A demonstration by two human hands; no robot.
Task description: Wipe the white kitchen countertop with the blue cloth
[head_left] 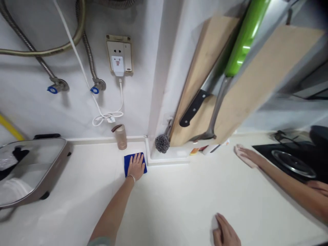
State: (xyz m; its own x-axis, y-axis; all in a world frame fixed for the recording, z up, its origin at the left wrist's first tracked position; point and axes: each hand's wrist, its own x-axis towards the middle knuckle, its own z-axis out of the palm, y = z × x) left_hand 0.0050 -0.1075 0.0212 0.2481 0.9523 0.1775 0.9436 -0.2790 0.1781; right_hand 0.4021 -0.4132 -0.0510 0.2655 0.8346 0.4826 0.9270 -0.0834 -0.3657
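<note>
My left hand (136, 167) lies flat on a folded blue cloth (126, 163), fingers spread, pressing it to the white countertop (164, 201) close to the wall corner. A white band circles the left wrist. Just behind the cloth stands a small translucent brown bottle (121, 138). My right hand (226, 230) is partly in view at the bottom edge, over or on the countertop. Its fingers are extended close together with the thumb beside them, and I see nothing in it.
At right, another person's hand (247, 155) presses a pink cloth (240, 150) beside the black stove (287, 160). Wooden cutting boards (246, 99), a knife (194, 108), a green-handled utensil (238, 51) and a steel scrubber (162, 143) hang near the pillar. An electric pan (51, 171) sits left. A plugged outlet (127, 56) is above.
</note>
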